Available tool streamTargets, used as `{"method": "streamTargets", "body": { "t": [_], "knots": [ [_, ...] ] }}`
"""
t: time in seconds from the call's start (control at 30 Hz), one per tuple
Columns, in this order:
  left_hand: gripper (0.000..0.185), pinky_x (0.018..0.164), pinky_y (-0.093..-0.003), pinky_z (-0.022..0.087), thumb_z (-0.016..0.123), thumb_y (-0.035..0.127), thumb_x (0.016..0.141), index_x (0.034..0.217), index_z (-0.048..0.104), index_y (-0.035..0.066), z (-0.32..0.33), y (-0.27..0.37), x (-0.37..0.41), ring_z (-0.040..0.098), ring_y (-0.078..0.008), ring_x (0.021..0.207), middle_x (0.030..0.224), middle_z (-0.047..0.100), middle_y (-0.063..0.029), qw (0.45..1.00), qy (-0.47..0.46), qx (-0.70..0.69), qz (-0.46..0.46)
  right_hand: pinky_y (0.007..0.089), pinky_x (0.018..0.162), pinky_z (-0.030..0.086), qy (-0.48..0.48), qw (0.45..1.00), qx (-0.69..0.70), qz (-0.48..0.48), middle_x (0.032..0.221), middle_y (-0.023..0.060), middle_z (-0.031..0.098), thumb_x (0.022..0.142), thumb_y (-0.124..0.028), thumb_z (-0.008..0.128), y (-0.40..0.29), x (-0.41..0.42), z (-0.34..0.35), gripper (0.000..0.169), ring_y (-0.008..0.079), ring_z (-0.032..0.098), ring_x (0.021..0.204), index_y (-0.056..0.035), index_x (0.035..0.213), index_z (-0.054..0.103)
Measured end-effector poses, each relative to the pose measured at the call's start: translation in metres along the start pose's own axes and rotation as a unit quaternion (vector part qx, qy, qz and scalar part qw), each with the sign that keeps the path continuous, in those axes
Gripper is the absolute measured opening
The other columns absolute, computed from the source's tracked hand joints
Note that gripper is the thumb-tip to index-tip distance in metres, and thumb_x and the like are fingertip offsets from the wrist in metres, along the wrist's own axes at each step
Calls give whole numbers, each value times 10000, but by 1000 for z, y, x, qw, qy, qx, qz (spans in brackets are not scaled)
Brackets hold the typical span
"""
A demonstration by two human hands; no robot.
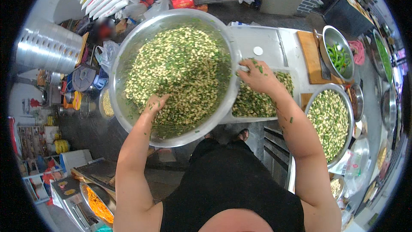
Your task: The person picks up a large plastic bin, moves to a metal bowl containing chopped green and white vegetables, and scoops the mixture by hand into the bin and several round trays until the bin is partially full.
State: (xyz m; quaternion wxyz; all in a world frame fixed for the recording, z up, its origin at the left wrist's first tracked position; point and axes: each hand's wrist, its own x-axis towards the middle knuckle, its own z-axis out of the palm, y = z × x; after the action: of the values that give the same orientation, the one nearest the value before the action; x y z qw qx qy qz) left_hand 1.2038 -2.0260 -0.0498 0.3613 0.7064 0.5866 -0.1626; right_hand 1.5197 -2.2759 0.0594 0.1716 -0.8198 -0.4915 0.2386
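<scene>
A large metal basin [190, 37] holds a heap of small pale cubes mixed with chopped greens [180, 48]. My left hand [156, 102] is in this mixture, its fingers partly buried, so what they grip is hidden. The mixture looks darker and moister around and to the right of that hand. At the basin's right rim is my right hand [256, 74], fingers curved and bits of green stuck to it. Whether it grips the rim cannot be made out. Below it, a rectangular tray [297, 87] contains a darker batch of similar mixture [257, 103].
Right of the tray are a wooden cutting board [307, 58], a cleaver [324, 66], a bowl of green peppers [336, 55] and a bowl of pale-and-green mixture [330, 125]. Stacked metal steamers [48, 47] stand left. Shredded orange food [98, 204] fills a bowl lower left.
</scene>
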Motion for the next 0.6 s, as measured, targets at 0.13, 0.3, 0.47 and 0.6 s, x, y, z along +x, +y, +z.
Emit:
{"method": "streamTargets", "body": {
  "t": [0.13,0.3,0.47,0.6],
  "knots": [
    [758,600,-437,397,543,509,866,1298,311,-69,9,-50,53,551,-270,731,993,578,-196,995,47,-86,14,447,1067,252,-19,993,114,-21,1012,93,620,893,-431,493,-26,116,78,513,280,536,1045,-123,1295,417],
    [943,685,-414,339,569,537,832,1446,94,1,79,-169,243,451,-274,891,1264,430,-210,876,131,-454,101,442,1063,291,-81,935,319,130,1358,149,395,938,-406,443,-45,238,157,597,333,397,1223,-105,1416,248],
    [1029,1020,-572,291,637,590,750,1451,126,35,42,34,81,272,-406,1309,1463,208,-224,785,37,-577,-222,483,973,377,-59,907,316,273,1326,279,414,917,-402,425,-81,211,233,645,385,495,1122,-95,1435,193],
    [909,979,-584,308,645,615,725,1381,366,51,57,47,111,317,-396,1271,1448,256,-192,726,-16,-651,-221,516,984,353,-59,882,333,329,1368,261,348,826,-465,499,-130,190,244,770,410,410,1196,-69,1419,207]
  ]
}}
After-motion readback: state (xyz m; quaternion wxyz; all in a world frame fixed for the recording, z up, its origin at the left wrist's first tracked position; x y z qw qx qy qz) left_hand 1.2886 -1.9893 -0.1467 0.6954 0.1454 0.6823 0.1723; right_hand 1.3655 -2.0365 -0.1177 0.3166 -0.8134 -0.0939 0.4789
